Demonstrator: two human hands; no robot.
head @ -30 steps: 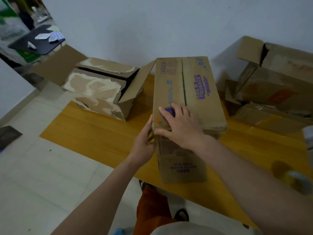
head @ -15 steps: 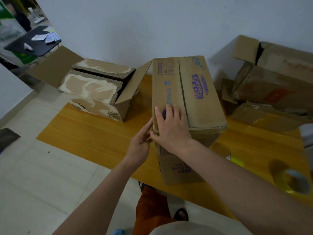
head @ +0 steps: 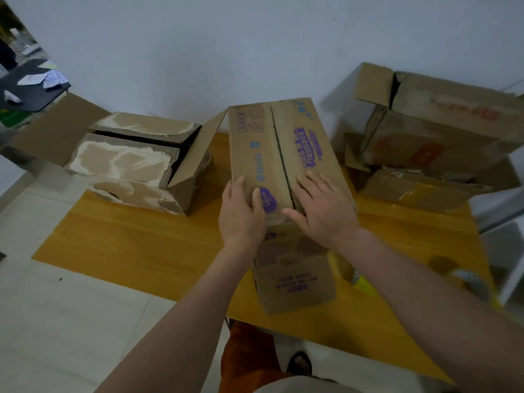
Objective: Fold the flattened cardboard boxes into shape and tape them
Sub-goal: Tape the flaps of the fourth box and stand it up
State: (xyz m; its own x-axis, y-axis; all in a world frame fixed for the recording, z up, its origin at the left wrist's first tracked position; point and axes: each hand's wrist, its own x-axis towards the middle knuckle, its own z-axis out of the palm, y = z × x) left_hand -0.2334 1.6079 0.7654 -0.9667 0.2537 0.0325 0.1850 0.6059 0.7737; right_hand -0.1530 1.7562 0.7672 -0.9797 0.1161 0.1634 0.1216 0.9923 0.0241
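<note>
A yellow wooden table (head: 136, 245) is set against a pale wall, with light floor tiles around it. On the middle of the table, at its near edge, the printed cardboard box (head: 283, 154) is stood up in shape, its 2 top flaps folded down so that a dark seam (head: 279, 154) is left between them; a loose flap (head: 295, 285) hangs at the near end. The left hand (head: 241, 214) is laid over the near left corner with fingers extended, and the right hand (head: 323, 205) is pressed flat beside the seam, fingers spread; nothing is pinched.

The box is judged light and probably empty, stiff along its creases but soft and worn at the corners, so it would best be held by the edges, with the flaps pressed down close to the seam for taping. A tape roll (head: 465, 282) lies blurred at the right edge. A torn open box (head: 127, 163) stands to the left, and more cardboard boxes (head: 431, 146) are piled to the right.
</note>
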